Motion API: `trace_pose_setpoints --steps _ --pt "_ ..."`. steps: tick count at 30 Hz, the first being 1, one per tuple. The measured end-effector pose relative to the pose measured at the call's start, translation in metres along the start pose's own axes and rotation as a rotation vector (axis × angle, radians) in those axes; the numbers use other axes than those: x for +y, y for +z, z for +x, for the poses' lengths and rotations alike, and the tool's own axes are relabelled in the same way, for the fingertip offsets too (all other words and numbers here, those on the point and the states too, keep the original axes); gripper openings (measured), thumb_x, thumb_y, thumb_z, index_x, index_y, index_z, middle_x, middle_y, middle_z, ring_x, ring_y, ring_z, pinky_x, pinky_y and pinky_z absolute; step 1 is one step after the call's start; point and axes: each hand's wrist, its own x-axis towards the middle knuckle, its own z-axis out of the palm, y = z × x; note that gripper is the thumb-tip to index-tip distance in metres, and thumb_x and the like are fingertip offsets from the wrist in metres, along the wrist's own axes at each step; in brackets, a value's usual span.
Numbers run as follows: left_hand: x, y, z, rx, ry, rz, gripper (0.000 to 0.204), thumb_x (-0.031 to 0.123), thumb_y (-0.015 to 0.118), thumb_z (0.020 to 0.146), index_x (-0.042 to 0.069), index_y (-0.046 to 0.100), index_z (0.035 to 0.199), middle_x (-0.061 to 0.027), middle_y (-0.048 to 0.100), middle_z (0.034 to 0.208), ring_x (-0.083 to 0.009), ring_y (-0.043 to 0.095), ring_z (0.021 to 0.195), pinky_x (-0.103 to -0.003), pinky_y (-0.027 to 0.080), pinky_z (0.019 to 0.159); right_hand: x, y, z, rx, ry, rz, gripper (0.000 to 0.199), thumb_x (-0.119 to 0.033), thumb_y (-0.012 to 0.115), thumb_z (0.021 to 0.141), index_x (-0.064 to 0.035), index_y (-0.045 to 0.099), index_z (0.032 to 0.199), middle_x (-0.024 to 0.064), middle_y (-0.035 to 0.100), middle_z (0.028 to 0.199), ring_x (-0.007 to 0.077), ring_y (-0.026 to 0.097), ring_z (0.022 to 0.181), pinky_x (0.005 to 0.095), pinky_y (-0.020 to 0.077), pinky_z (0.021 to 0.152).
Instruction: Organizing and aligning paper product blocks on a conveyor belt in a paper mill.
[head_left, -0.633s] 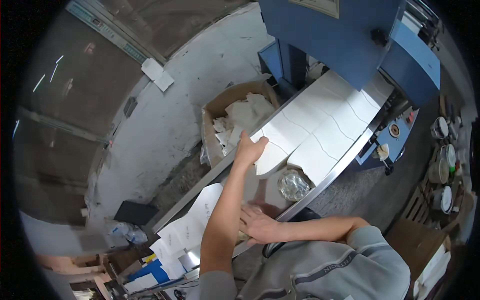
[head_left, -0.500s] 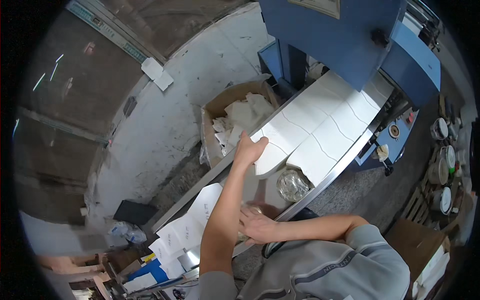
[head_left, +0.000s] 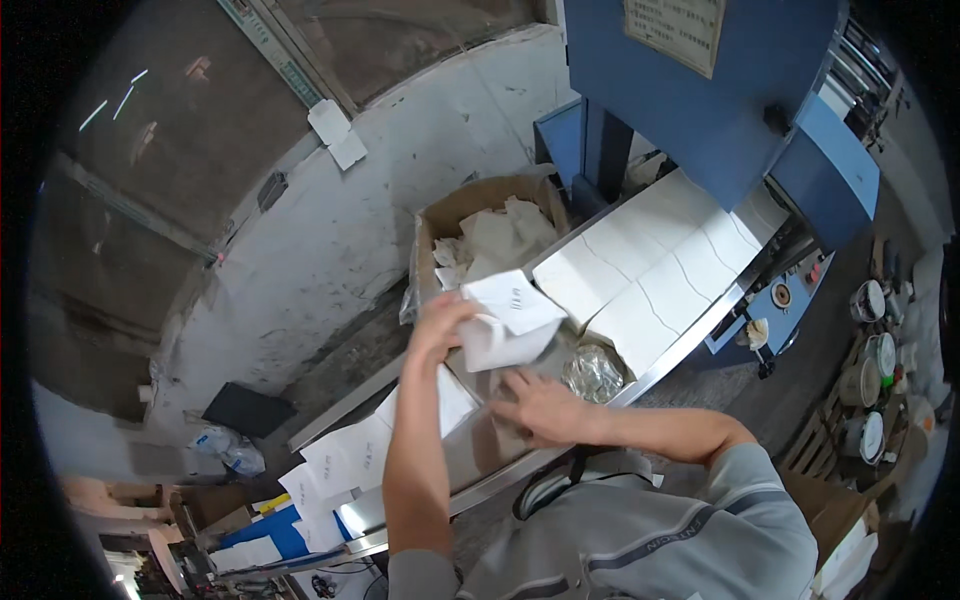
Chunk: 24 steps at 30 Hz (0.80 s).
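Note:
My left hand (head_left: 440, 325) grips the near left edge of a stack of white paper sheets (head_left: 512, 312), with its thumb and fingers closed on it. This stack hangs tilted above the metal table (head_left: 490, 437), and dark writing shows on its top sheet. Lower and to the right, my right hand (head_left: 550, 410) lies over the metal with its fingers stretched apart and nothing in them. Just beyond it sits a round, shiny transparent object (head_left: 592, 374), perhaps crumpled plastic or tape. Rows of white paper stacks (head_left: 640, 290) lead back under the blue machine (head_left: 700, 110). Fanned marked sheets (head_left: 345, 460) lie at the near left.
A cardboard box (head_left: 440, 215) full of crumpled white paper stands behind the table, beside a pale wall (head_left: 380, 190). On the right are several tubs (head_left: 865, 437) by a wooden pallet (head_left: 820, 440). The table has a raised metal edge (head_left: 660, 365).
My left hand has pulled a paper stack from the near end of the rows toward me and left. My right hand has shifted right and forward, its fingers now spread. The view has tilted slightly.

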Motion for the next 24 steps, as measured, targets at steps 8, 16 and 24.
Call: trace_pose_setpoints --steps 8,16,24 --pt "0.070 -0.073 -0.092 0.152 0.290 -0.123 0.039 0.004 0.052 0.076 -0.003 0.058 0.114 -0.0069 0.062 0.100 -0.0167 0.063 0.090 -0.033 0.055 0.074 0.069 -0.026 0.038 0.210 0.278 -0.215 0.077 -0.031 0.078 0.065 -0.0139 0.049 0.134 0.0254 0.045 0.128 0.0424 0.048 0.116 0.0476 0.0442 0.097" --pt "-0.012 -0.068 -0.164 0.270 0.439 -0.379 0.051 0.004 0.053 0.073 -0.005 0.056 0.123 -0.0137 0.064 0.114 -0.0221 0.065 0.100 -0.033 0.053 0.088 0.025 -0.045 0.023 0.441 0.236 0.653 0.057 -0.033 0.065 0.090 -0.0025 0.048 0.135 0.0159 0.059 0.118 0.0280 0.060 0.106 0.0362 0.0509 0.087" --pt "-0.091 -0.014 -0.213 -0.196 0.373 -0.498 0.067 0.005 0.059 0.069 -0.004 0.049 0.135 -0.0157 0.056 0.133 -0.0250 0.052 0.124 -0.035 0.040 0.105 -0.042 0.012 -0.027 0.133 0.591 1.835 0.060 -0.050 0.034 0.102 -0.0060 0.039 0.142 0.0111 0.051 0.135 0.0206 0.050 0.123 0.0395 0.0430 0.101"
